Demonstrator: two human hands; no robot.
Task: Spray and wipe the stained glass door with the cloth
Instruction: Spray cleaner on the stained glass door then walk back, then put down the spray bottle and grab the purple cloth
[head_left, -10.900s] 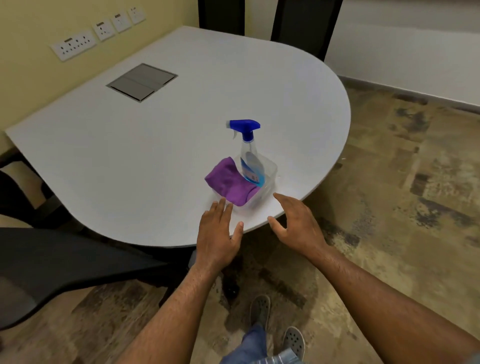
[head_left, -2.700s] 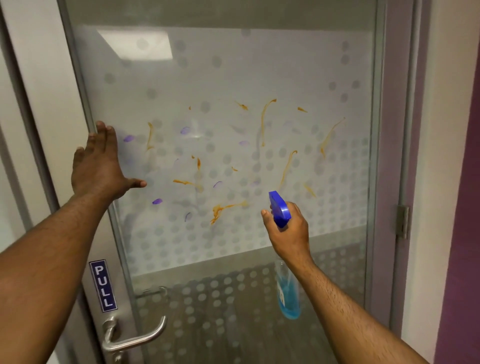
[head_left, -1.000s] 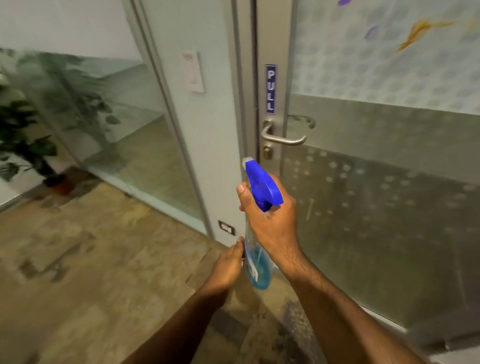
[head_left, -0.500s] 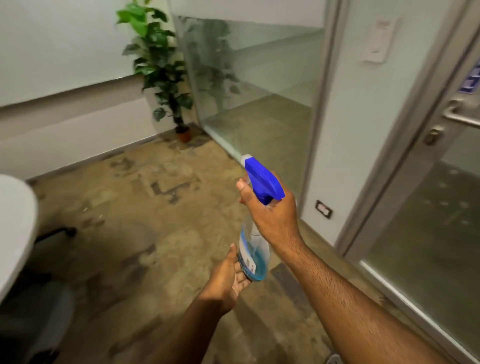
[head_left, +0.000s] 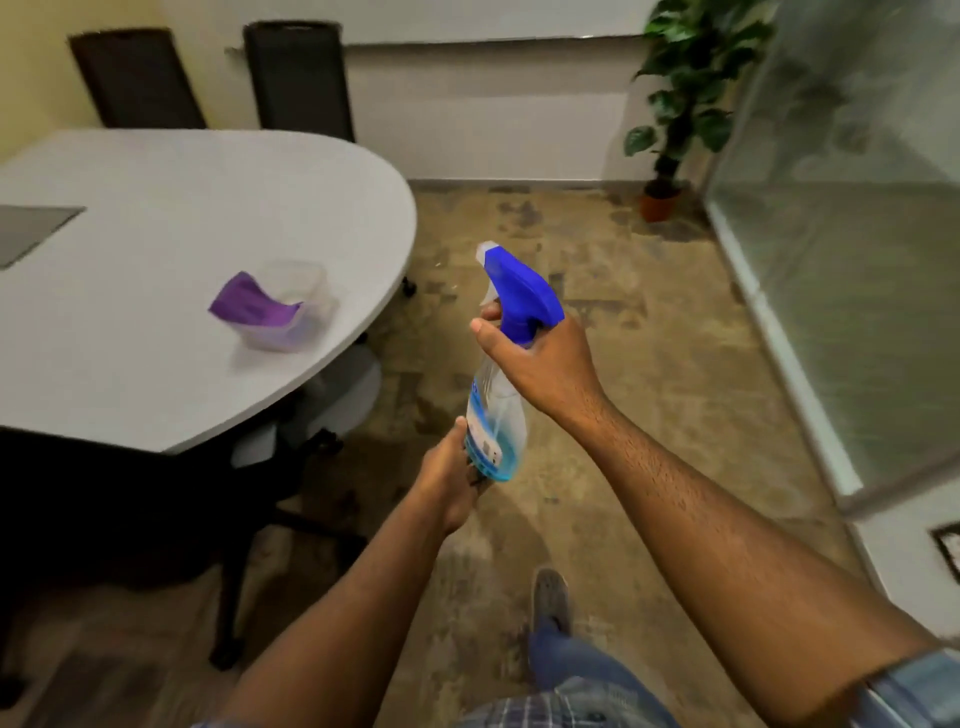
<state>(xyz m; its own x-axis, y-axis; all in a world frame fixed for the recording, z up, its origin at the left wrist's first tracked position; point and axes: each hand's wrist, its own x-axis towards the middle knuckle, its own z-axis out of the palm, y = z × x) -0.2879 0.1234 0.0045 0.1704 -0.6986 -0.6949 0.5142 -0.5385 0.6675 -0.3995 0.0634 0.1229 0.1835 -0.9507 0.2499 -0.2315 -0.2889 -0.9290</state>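
Note:
My right hand (head_left: 550, 366) grips the neck of the spray bottle (head_left: 493, 415), just under its blue trigger head (head_left: 519, 288). The bottle is clear with a little blue liquid at the bottom and hangs upright over the floor. My left hand (head_left: 449, 483) cups the bottle's base from below. The purple cloth (head_left: 254, 306) lies in a clear plastic tub (head_left: 311, 301) on the white table (head_left: 130, 364), to the left of the bottle. The stained glass door is out of view.
Two dark chairs (head_left: 298, 78) stand behind the table, another dark chair (head_left: 130, 493) is tucked under its near edge. A potted plant (head_left: 680, 104) stands in the far corner beside a frosted glass wall (head_left: 857, 234) on the right. My foot (head_left: 550, 597) is on the mottled floor.
The view has swung left, away from the door, bringing the table with the cloth into sight. Both hands have stayed on the spray bottle, right at the neck, left closing under the base.

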